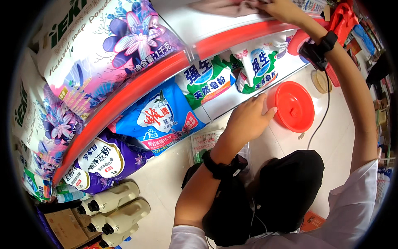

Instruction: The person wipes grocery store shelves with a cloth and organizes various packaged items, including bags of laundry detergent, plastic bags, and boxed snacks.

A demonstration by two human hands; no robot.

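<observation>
A: What does the background show?

B: A shop-like space: pale tiled floor (271, 147) and a white shelf (178, 31) edged with red trim (244, 35) that curves across the view.

A: Where is the cloth?

B: The dull pinkish-brown cloth (228, 7) lies on the shelf at the top of the view, to the left of the right hand (277, 9). Its visible length runs roughly sideways, along the trim. The right hand is at its right end; the left hand (250, 117) is well apart from it.

A: How does the right hand stand?

B: Its fingers bend over the cloth, touching it. The view cuts them off, so whether they pinch it or press it flat cannot be told.

A: And the left?

B: Fingers loosely extended, thumb apart, nothing seen in its hold, though the palm is hidden. The thumb tip is at the near side of the red basin (294, 106); touch or gap is unclear.

A: The counts?

B: One cloth, one basin. Below the trim, two green-and-white bags (209, 83), one blue bag (159, 116) and two purple bags (110, 159). Farther out, five black caps show on the cream jugs (128, 213).
</observation>
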